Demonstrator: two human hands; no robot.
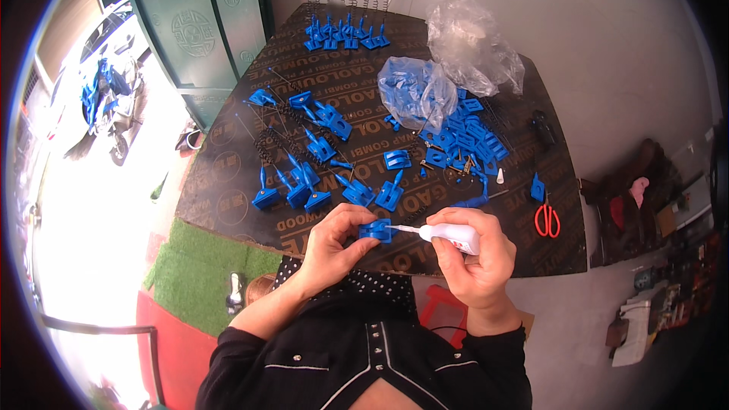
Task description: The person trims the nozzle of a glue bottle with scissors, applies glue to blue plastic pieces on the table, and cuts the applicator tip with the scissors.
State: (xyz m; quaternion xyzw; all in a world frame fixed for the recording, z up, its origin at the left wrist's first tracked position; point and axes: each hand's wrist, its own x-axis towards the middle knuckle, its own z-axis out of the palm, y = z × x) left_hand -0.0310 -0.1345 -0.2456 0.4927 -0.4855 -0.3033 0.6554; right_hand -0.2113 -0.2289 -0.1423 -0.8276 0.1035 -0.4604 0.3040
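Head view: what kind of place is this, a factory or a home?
Probably a small home or street-side workshop, not a factory. The work surface is a bare plywood board covered with blue plastic parts; a green door opens onto a parked motorbike, and red scissors lie nearby.

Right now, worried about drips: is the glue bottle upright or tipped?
Tipped: the glue bottle lies sideways in the right hand, nozzle touching the blue part.

Bare board [228, 182] lies open to the left of my left hand [334, 247]. Straight ahead, blue clips with springs [304, 175] crowd the way. Right of my right hand [474, 258], room runs past the red scissors [547, 220]; the heap of blue parts [463, 140] blocks farther reach.
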